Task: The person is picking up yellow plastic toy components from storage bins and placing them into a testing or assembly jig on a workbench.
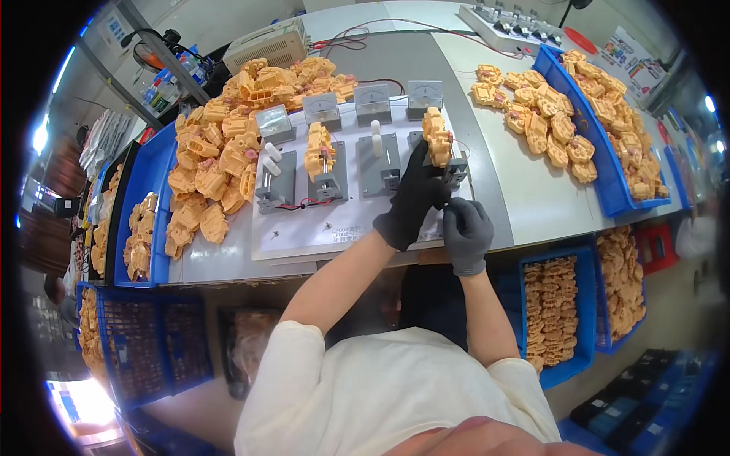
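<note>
My left hand (413, 196), in a black glove, is at the rightmost test fixture (456, 169). Its fingers close round the lower left side of an orange plastic housing (436, 138) standing upright there. Just below that fixture, my right hand (467, 234) in a grey glove has its fingertips pinched together; whatever they hold is too small to make out. Another orange housing (318, 150) sits in a fixture farther left. Two more fixtures, each with white-tipped handles (376, 140), carry no housing. Behind the row stand several analog panel meters (372, 102).
Loose orange housings (217, 152) are heaped on the left and behind the meters. More housings (541, 114) lie at the right beside a full blue bin (578, 114). A beige instrument (266, 47) stands at the back. Below the table's right side is a blue crate (584, 304) of stacked housings.
</note>
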